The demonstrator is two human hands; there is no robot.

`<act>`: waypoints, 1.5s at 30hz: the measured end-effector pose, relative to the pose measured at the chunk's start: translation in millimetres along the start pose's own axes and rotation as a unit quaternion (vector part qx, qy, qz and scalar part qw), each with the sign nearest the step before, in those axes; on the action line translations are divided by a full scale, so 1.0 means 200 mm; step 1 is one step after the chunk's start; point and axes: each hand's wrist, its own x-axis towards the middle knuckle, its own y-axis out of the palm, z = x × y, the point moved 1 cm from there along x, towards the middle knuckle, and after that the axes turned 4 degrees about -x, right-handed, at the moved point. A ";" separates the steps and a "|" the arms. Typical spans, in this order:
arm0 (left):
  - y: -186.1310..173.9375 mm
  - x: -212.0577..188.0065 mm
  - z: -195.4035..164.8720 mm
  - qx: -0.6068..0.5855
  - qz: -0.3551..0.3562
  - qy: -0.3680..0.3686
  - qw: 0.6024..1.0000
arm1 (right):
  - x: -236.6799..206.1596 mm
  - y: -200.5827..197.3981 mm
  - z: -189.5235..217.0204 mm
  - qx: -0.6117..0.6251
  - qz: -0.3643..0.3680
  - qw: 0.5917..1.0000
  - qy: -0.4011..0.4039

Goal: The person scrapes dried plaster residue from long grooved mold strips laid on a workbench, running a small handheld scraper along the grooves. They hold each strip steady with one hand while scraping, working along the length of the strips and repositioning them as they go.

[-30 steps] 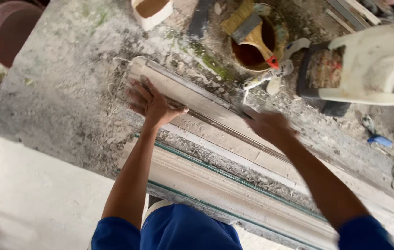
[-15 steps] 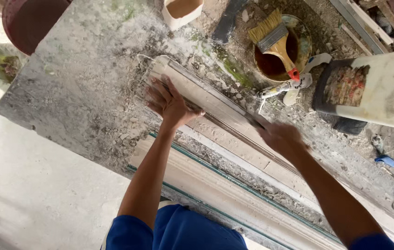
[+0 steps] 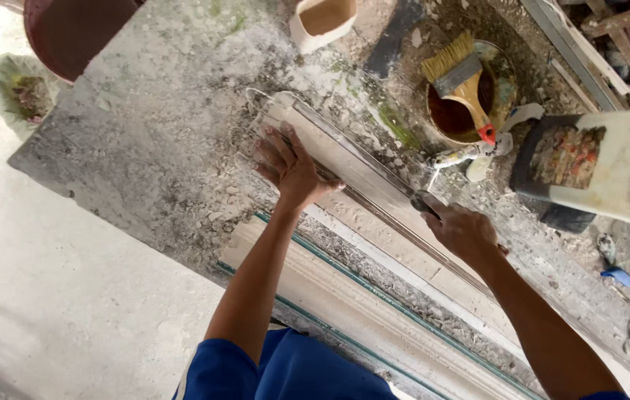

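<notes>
From the head camera, the left hand (image 3: pixel 290 164) lies flat, fingers spread, pressing the near end of a long pale moulding strip (image 3: pixel 344 159) that runs diagonally across the dusty workbench (image 3: pixel 144 148). The right hand (image 3: pixel 463 231) is curled around a small dark tool (image 3: pixel 424 201) (mostly hidden) resting on the strip, near a brush (image 3: pixel 463 81) in a tin (image 3: pixel 504 70).

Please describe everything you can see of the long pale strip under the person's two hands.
The long moulded strip is pale grey-white, like plaster or cement, with ridges running along its length. It lies flat and diagonally on the dusty worktable, its near end rounded. The left hand presses flat on that end; the right hand rests further along, gripping a small dark tool that cannot be made out. A similar moulding lies parallel below it.
</notes>
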 end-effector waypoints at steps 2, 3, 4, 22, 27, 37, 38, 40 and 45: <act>0.00 0.00 0.00 0.004 -0.005 -0.001 1.000 | 0.15 -0.04 0.10 0.052 -0.007 0.998 -0.029; 0.00 0.00 0.00 0.006 -0.011 -0.001 1.000 | 0.30 -0.09 0.19 0.030 -0.031 0.998 -0.037; 0.00 0.00 0.00 0.009 -0.017 -0.004 1.000 | 0.46 -0.14 0.30 0.011 -0.053 0.997 -0.046; 0.02 0.04 0.03 -0.006 -0.065 0.038 0.997 | 1.06 -0.32 0.74 -0.086 -0.025 0.992 -0.084; 0.04 0.04 0.04 0.008 -0.007 0.005 1.000 | 0.95 -0.38 0.72 -0.115 -0.234 0.956 -0.134; -0.01 0.02 0.02 -0.022 -0.013 0.004 1.000 | 1.08 -0.60 0.90 -0.074 -0.058 0.994 -0.057; -0.02 0.02 0.01 -0.018 -0.003 0.003 1.000 | 1.04 -0.59 0.88 -0.025 -0.029 0.999 -0.038; -0.04 0.00 0.00 -0.016 0.016 -0.003 1.000 | 0.91 -0.55 0.76 0.069 0.032 0.997 -0.005; -0.08 -0.03 -0.02 -0.034 -0.035 0.036 0.998 | 0.79 -0.38 0.41 0.130 0.060 0.989 -0.042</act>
